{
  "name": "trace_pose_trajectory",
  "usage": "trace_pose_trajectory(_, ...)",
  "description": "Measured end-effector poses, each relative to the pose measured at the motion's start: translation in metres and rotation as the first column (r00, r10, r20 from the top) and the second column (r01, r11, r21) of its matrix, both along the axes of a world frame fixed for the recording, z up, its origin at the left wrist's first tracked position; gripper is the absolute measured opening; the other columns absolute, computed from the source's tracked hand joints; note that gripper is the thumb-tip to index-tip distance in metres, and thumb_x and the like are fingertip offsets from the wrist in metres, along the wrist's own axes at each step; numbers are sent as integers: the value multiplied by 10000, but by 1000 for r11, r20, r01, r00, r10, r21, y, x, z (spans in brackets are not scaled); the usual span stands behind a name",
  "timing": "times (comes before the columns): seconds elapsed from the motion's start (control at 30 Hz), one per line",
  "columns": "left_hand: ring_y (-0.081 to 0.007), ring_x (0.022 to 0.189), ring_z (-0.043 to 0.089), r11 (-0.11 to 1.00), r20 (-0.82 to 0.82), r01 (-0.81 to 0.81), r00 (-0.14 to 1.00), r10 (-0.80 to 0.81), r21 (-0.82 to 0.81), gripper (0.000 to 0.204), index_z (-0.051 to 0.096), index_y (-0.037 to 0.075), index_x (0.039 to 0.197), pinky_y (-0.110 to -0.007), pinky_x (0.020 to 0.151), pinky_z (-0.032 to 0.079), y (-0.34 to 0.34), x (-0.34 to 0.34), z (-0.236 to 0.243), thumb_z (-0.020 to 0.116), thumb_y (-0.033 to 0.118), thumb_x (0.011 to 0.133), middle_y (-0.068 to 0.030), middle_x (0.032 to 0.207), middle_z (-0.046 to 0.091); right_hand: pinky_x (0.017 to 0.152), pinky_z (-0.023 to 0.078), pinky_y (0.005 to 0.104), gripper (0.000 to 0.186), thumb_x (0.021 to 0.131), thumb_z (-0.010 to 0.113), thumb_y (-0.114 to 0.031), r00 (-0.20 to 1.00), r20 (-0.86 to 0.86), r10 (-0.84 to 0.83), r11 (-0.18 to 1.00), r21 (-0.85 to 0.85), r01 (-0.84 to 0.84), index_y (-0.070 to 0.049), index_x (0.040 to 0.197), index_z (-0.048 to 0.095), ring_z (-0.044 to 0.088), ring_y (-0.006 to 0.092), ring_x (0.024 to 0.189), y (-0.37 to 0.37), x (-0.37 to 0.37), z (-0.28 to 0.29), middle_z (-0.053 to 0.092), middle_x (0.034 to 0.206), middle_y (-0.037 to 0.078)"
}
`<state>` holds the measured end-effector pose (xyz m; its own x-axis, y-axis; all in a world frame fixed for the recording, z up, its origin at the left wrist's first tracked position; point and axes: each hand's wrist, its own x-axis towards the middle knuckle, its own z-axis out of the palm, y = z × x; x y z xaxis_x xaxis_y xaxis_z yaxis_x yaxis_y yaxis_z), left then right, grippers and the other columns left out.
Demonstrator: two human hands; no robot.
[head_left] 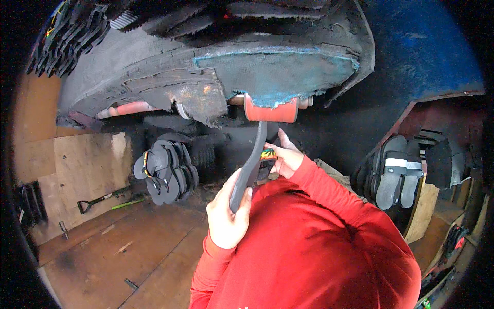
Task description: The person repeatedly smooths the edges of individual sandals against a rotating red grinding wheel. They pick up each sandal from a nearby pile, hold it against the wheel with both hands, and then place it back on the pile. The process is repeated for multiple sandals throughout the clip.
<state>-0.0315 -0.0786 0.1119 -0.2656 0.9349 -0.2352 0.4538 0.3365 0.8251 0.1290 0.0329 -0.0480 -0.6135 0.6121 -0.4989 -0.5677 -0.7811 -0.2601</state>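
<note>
A dark grey sandal [250,167] stands on edge in front of me, its sole edge turned up. Its strap [268,154] carries a green, yellow and red pattern. My left hand [226,216] is closed round the near end of the sole. On the far right side, my right hand [289,154] grips the sandal by the strap; some of its fingers are hidden. The sandal's far end is at the lower edge of an orange-red sanding wheel [271,110]. I cannot tell whether it touches the wheel.
A worn, dust-coated hood [278,74] overhangs the wheel. Grey flip-flops [167,170] hang in a bunch at left, and strapped sandals [393,175] hang at right. More dark sandals [72,38] are stacked at upper left. A black-handled tool [100,201] lies on the brown floor [128,247].
</note>
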Motion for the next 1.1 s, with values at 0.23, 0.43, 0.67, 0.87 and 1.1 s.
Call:
trace_pose_trajectory(0.23,-309,1080,680,924,22,124,992,-124,-362,441,482,-1,1299,-374,921,519,-19,-5,-22,684,95,919,-218,1170,665,874,569,405,1340,724,785,147,958,281,-50,972,233,-18,-276,1587,-148,632,271,1076,-10,-4,-7,512,1310,235)
trace_pose_trajectory(0.43,-242,1425,343,956,406,276,865,-294,103,825,192,2,1560,-372,1170,294,61,-4,-105,699,105,917,-165,1529,364,980,508,380,907,918,697,-42,979,193,-67,970,242,19,-183,1595,111,543,222,1201,-6,-18,-5,512,1344,163)
trace_pose_trajectory(0.67,-309,1317,496,970,494,201,863,-110,-134,787,339,-29,1506,-381,1094,393,101,5,-111,715,186,850,-252,1396,496,892,557,390,402,1033,561,-160,998,22,-59,998,27,58,-104,1412,441,665,251,1025,19,-12,-3,621,1200,100)
trace_pose_trajectory(0.87,-156,871,577,971,547,218,827,-133,-94,552,491,4,1367,-297,781,494,116,14,-130,629,115,844,-143,1133,605,972,517,398,353,1052,514,-189,993,117,-15,995,100,3,-72,1385,505,615,200,1144,36,1,-21,609,1280,62)
trace_pose_trajectory(1.1,-304,1402,407,962,380,206,887,-261,179,914,219,46,1579,-402,1116,386,54,7,-114,666,40,782,-209,1470,420,1073,419,336,697,979,608,-35,984,177,-16,933,356,-49,-119,1573,254,496,173,1269,5,-6,9,490,1431,48)
